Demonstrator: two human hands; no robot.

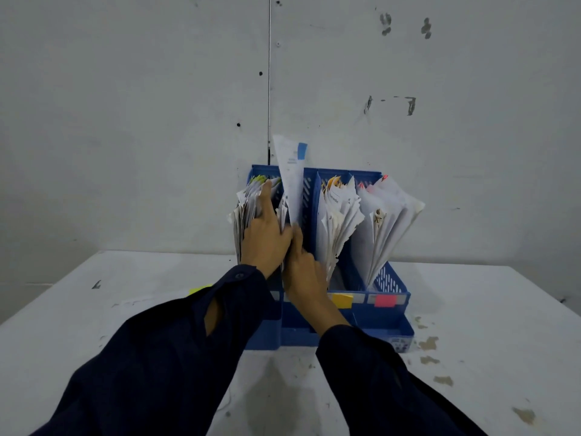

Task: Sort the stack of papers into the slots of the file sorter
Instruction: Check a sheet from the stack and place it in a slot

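Observation:
A blue file sorter (390,305) stands on the white table against the wall, its slots stuffed with white papers. A sheet with a blue tab (292,177) stands upright in the second slot from the left, taller than the rest. My right hand (303,272) pinches this sheet's lower edge. My left hand (265,237) presses with straight fingers against the paper bundle in the leftmost slot (246,209), holding it to the left. Bundles with orange tabs (338,212) and red tabs (388,212) fill the two right slots.
Orange (342,300) and red (385,300) labels mark the sorter's front. A paper with a yellow-green tab (198,291) lies on the table to the left, mostly hidden by my left sleeve. The table surface (471,341) is stained at the right. A grey wall stands right behind.

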